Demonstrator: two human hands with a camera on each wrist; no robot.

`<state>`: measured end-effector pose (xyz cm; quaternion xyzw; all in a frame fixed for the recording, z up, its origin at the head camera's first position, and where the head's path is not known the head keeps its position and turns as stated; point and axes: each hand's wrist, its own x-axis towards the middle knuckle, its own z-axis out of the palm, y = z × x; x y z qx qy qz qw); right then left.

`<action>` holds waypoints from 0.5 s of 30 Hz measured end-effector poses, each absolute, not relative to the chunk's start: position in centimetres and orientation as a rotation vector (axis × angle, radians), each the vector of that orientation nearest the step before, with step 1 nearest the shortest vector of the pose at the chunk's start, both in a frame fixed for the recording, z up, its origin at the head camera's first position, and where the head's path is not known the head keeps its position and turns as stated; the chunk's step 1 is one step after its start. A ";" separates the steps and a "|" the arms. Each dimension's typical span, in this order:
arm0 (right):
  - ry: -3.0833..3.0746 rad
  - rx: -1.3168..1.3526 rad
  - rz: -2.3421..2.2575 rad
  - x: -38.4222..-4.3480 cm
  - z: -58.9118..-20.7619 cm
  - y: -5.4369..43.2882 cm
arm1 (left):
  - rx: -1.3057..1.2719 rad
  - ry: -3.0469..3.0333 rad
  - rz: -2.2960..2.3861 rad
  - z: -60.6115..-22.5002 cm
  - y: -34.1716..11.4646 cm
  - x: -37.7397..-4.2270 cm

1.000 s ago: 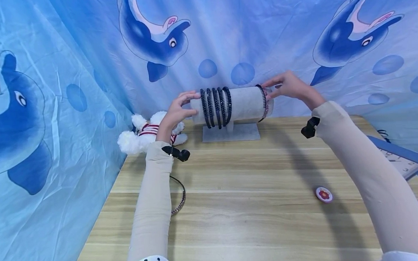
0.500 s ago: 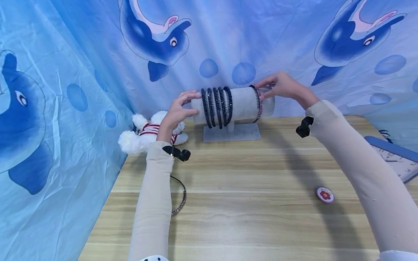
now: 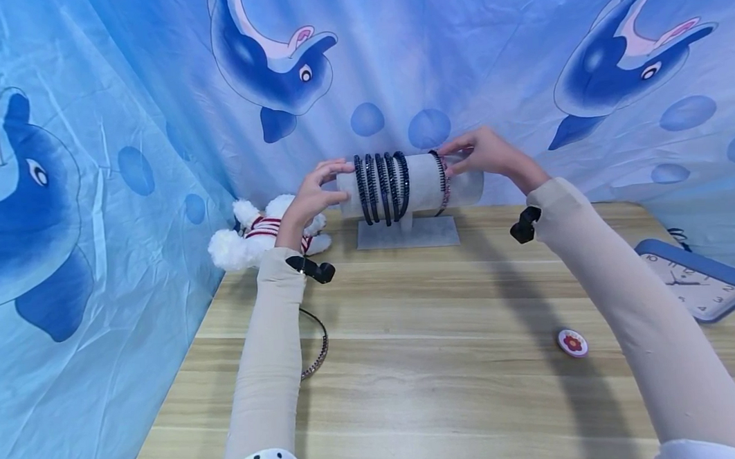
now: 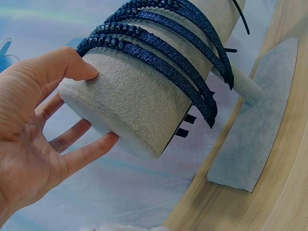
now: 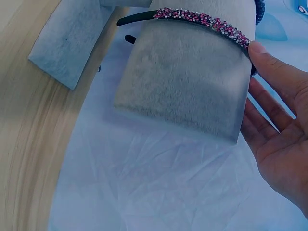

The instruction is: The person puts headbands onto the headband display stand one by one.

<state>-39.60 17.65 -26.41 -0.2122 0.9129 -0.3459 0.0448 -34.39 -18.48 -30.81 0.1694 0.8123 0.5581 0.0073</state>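
A grey, fabric-covered headband stand (image 3: 420, 182) has a thick horizontal roll on a flat base (image 3: 408, 234). My left hand (image 3: 314, 192) grips the roll's left end, thumb on the top surface and fingers at the end face in the left wrist view. Several dark beaded headbands (image 4: 163, 50) sit side by side around the left half of the roll. Toward its right end, my right hand (image 3: 487, 155) pinches a headband with pink and silver stones (image 5: 207, 20), thumb right at its edge. That headband arches over the roll, its tip hanging free below.
Another jewelled headband (image 3: 321, 350) lies on the wooden table (image 3: 438, 392), partly hidden by the left sleeve. A white plush toy (image 3: 237, 247) lies behind the left wrist. On the right are a blue-framed clock (image 3: 701, 281) and a round flower badge (image 3: 573, 343). A dolphin-print curtain (image 3: 383, 48) closes the back.
My right hand has slid the pink-stoned headband leftward along the roll, away from the right end, toward the dark headbands. The left hand has stayed in place at the left end.
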 end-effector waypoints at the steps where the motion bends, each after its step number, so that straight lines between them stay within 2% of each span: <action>1: 2.788 -0.648 -1.057 -39.6 -26.4 17.5 | 0.528 2.540 1.745 -30.8 -18.5 -34.4; 15: 2.765 -0.684 -1.081 -39.7 -26.7 15.2 | 0.515 2.544 1.731 -30.8 -18.4 -34.4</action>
